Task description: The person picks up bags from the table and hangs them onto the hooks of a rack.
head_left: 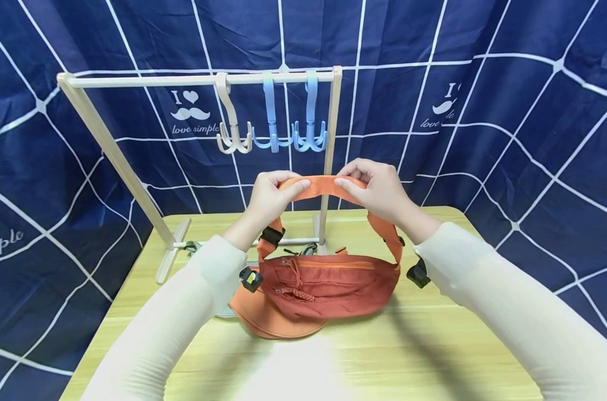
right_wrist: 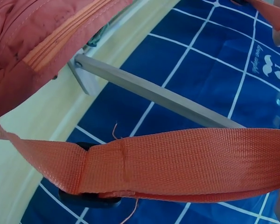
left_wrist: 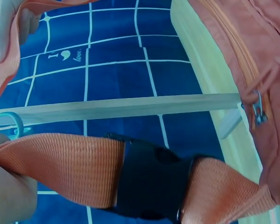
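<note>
A rust-red waist pack hangs by its orange strap above the table, its zippers facing me. My left hand pinches the strap between thumb and fingers. A short stretch to the right, my right hand pinches the same strap, so the piece between them bows slightly upward. Below the left hand a black buckle joins two strap parts. On the right side the webbing runs through a black slider. Behind the pack's lower left, an orange cap lies with its curved brim showing; the pack covers much of it.
A wooden rack stands at the back left of the table. From its bar hang a beige hook and two blue hooks. Greenish cords lie near its base. A blue gridded curtain closes off the back.
</note>
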Demonstrator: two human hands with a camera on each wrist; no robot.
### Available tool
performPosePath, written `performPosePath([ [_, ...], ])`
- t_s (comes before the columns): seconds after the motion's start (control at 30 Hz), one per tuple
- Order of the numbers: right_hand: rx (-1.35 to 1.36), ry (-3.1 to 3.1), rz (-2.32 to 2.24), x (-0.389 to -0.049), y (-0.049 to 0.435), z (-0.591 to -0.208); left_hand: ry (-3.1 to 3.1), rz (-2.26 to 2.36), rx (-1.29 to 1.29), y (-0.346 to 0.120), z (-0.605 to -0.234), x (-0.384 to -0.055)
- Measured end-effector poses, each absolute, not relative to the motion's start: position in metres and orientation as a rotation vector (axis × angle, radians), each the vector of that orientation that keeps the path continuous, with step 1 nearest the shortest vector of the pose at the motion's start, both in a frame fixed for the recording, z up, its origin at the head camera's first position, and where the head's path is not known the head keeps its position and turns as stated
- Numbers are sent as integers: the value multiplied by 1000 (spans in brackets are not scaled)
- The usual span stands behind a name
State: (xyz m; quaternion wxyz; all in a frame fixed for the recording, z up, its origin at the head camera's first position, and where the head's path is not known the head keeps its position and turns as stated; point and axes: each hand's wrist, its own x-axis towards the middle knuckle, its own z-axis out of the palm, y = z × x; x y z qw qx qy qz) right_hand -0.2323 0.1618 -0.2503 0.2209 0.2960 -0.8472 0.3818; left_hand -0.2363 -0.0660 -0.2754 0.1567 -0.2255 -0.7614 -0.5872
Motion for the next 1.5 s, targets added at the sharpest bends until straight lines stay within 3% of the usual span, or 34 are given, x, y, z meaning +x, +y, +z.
performPosePath([
  [0.47, 717, -2355, 1039, -245, 152, -228, -2097, -1768, -415, -60, -254, -239],
  [1.5, 580, -2280, 1110, -275, 142, -185, -1665, -1705, -266, -37, -233, -257],
])
